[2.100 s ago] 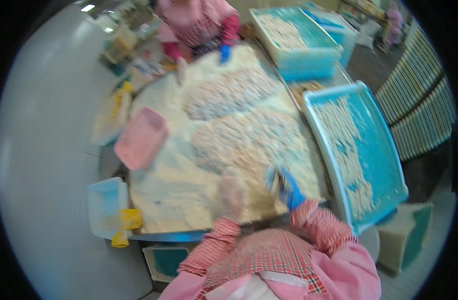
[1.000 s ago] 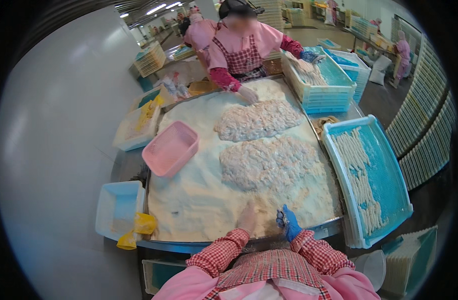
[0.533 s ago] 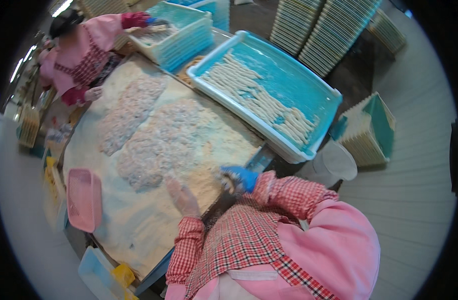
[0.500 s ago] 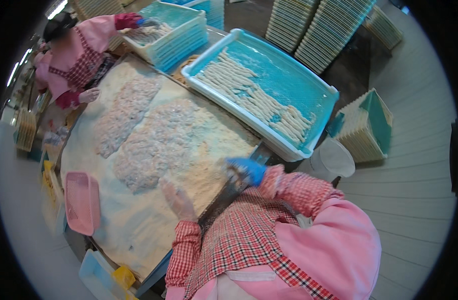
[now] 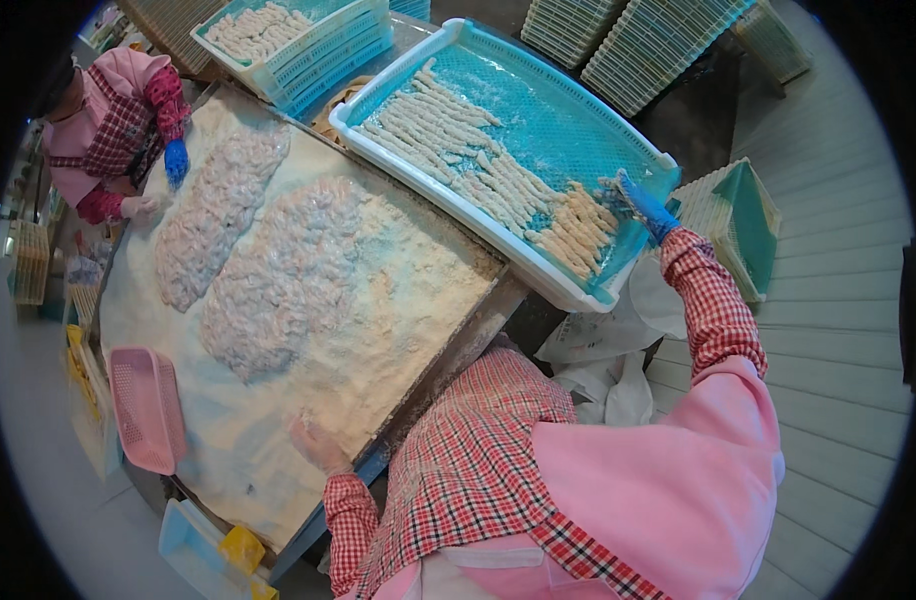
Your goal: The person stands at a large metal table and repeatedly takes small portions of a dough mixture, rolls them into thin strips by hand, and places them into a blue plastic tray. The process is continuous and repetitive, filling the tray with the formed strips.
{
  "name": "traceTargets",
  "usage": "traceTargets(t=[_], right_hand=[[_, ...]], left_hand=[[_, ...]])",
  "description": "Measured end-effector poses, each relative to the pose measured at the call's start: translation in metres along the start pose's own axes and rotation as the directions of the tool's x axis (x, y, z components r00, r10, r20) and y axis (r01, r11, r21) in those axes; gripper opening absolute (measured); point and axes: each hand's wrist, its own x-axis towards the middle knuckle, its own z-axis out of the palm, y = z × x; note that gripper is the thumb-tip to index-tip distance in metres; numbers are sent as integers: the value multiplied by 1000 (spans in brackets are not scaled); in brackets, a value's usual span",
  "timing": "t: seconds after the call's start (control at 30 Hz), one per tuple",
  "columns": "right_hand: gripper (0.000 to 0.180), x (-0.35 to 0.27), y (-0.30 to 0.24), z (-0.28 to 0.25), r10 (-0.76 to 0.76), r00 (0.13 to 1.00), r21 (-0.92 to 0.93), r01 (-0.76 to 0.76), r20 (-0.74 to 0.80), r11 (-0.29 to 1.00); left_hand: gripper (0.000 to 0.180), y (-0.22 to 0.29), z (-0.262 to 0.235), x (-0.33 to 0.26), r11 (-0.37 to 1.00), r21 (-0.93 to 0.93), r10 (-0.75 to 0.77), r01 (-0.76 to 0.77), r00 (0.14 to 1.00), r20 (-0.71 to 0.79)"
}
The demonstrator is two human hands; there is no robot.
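My right hand [image 5: 642, 204], in a blue glove with floury fingertips, reaches over the right end of a turquoise-lined tray [image 5: 553, 95]. Its fingers are drawn together beside a row of floured strips [image 5: 578, 232]; whatever they hold, if anything, cannot be made out. Paler floured strips [image 5: 428, 120] run along the tray's near side. My left hand [image 5: 320, 443], in a thin see-through glove, rests open at the front of the flour-covered table [image 5: 278, 480]. Beyond it lie two heaps of pale, wet-looking raw pieces: a nearer heap [image 5: 283, 280] and a farther heap [image 5: 223, 205].
A pink basket [image 5: 148, 410] stands at the table's left edge. At the far left a co-worker [image 5: 113, 120] works over the flour. Stacked trays [image 5: 318, 60] stand behind the table, more crates [image 5: 668, 50] at the back right. A white bucket [image 5: 658, 295] is below my right arm.
My right hand has swung from the table's edge up and right, over the tray. My left hand has drawn back a little toward me. The co-worker's blue-gloved hand has come down from the stacked trays.
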Motion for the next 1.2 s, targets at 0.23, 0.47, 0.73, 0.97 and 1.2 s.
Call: traceTargets(t=[0.23,0.47,0.73,0.97,1.2], right_hand=[[40,88,-28,-2,-375,921,-107,364,-111,925],[38,221,-157,114,-549,828,-382,475,-111,793],[61,377,-218,165,-569,822,-725,411,33,552],[49,488,-202,104,-409,886,-799,402,216,448],[37,480,-173,54,-399,917,-575,343,31,743]], left_hand=[[52,14,21,-6,938,173,-315,300,947,67],[51,62,13,-15,952,60,-304,299,947,106],[52,77,0,-40,842,342,-448,418,894,11],[57,110,30,-13,889,349,-250,295,953,-170],[24,242,46,91,1000,-17,-11,16,969,247]])
